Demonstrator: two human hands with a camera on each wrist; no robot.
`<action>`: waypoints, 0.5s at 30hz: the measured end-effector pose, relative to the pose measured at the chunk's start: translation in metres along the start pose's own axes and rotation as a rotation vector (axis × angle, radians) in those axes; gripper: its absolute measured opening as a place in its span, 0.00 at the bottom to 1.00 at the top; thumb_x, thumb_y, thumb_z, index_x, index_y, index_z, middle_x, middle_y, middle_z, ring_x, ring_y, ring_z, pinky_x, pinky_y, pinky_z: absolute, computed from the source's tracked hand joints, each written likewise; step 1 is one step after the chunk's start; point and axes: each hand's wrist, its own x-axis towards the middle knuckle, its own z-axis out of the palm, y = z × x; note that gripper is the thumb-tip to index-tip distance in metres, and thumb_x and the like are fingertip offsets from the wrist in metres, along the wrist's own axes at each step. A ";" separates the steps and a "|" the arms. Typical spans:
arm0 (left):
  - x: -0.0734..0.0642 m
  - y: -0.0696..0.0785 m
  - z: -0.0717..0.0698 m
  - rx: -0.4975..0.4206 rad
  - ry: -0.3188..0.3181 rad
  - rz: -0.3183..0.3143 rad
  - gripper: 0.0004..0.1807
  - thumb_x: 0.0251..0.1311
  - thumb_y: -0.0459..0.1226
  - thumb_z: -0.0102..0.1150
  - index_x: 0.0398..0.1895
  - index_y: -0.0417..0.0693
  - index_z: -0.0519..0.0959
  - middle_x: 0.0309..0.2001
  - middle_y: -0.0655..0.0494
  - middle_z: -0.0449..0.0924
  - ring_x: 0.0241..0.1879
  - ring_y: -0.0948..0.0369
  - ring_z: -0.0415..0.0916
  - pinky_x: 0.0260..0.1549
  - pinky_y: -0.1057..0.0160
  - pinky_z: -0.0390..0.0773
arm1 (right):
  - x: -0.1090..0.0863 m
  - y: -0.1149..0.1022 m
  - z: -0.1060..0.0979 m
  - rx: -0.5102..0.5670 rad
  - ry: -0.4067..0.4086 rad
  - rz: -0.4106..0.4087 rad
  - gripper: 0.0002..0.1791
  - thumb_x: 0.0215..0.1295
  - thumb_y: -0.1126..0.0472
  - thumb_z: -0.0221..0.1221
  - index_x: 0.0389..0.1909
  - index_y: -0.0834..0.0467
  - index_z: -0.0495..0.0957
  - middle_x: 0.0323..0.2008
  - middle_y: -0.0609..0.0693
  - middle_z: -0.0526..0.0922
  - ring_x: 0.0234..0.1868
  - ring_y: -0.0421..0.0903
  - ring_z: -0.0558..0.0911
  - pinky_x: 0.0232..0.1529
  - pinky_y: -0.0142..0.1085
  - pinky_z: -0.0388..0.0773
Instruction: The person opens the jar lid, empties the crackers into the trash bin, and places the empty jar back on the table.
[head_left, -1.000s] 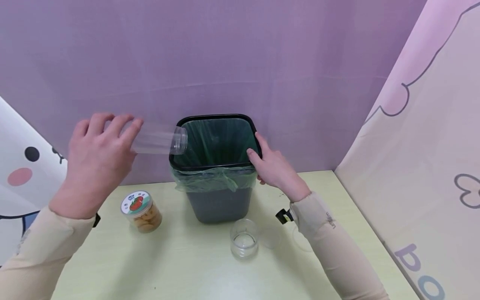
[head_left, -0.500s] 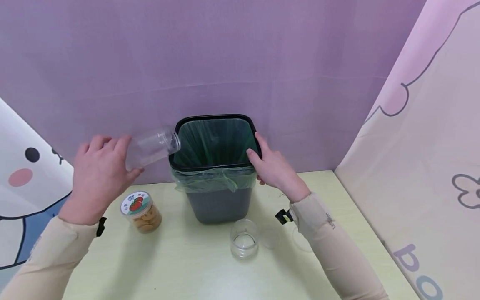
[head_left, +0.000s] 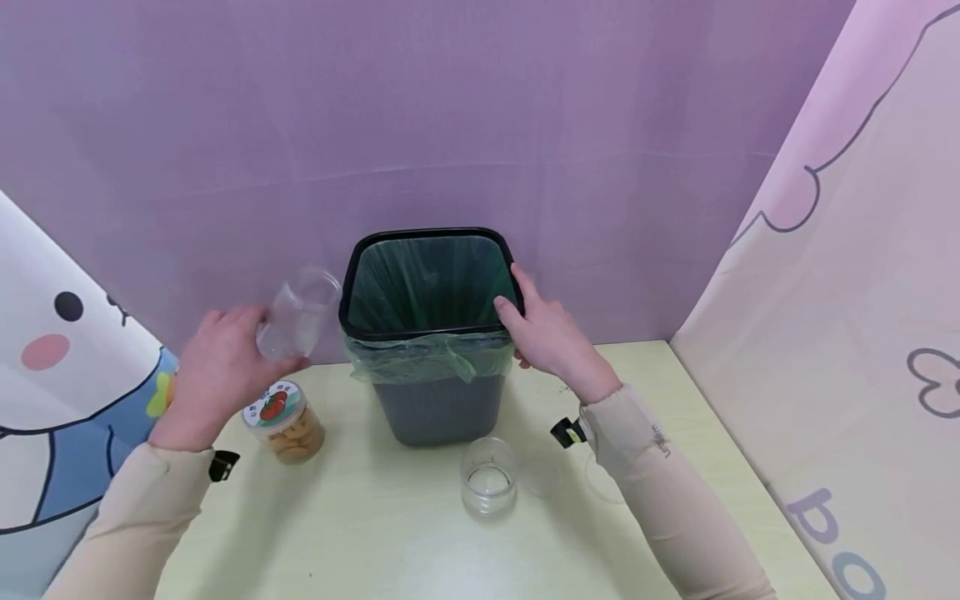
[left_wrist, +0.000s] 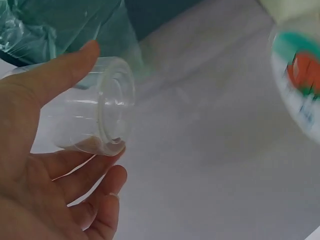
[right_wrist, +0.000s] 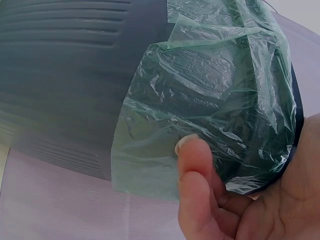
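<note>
My left hand point(head_left: 228, 358) grips a clear plastic jar point(head_left: 302, 312), which tilts with its mouth up and to the right, left of the trash bin's rim. In the left wrist view, thumb and fingers hold the jar point(left_wrist: 82, 107) around its lower end; it looks see-through inside. My right hand point(head_left: 551, 333) holds the right side of the trash bin's black rim point(head_left: 420, 335), thumb over the edge. The grey trash bin point(head_left: 438, 412) stands upright, lined with a green bag point(head_left: 431, 358). In the right wrist view, the fingers curl beside the bag point(right_wrist: 200, 85).
A lidded jar of cookies point(head_left: 295, 433) with a tomato label stands below my left hand. A clear open jar point(head_left: 488, 479) stands in front of the bin, with clear round discs point(head_left: 542, 477) lying right of it. Purple cloth point(head_left: 450, 108) hangs behind.
My left hand has come down and a little right with the jar, pulling its mouth back from over the bin and turning it more upright. The right hand has stayed on the rim.
</note>
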 end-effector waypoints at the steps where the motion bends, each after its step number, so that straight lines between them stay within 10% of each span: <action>1: -0.001 -0.002 0.004 -0.030 -0.008 -0.003 0.38 0.43 0.50 0.79 0.50 0.35 0.75 0.46 0.34 0.78 0.45 0.38 0.68 0.37 0.37 0.72 | 0.000 0.000 0.000 0.000 0.001 0.000 0.38 0.75 0.36 0.41 0.79 0.37 0.37 0.21 0.54 0.80 0.21 0.50 0.82 0.40 0.47 0.77; 15: -0.021 -0.011 0.054 -0.312 -0.102 -0.168 0.40 0.51 0.57 0.73 0.57 0.38 0.72 0.51 0.39 0.76 0.48 0.42 0.70 0.40 0.45 0.73 | 0.001 0.001 0.002 -0.006 0.012 -0.009 0.38 0.76 0.36 0.41 0.80 0.38 0.37 0.22 0.57 0.81 0.20 0.50 0.81 0.40 0.48 0.78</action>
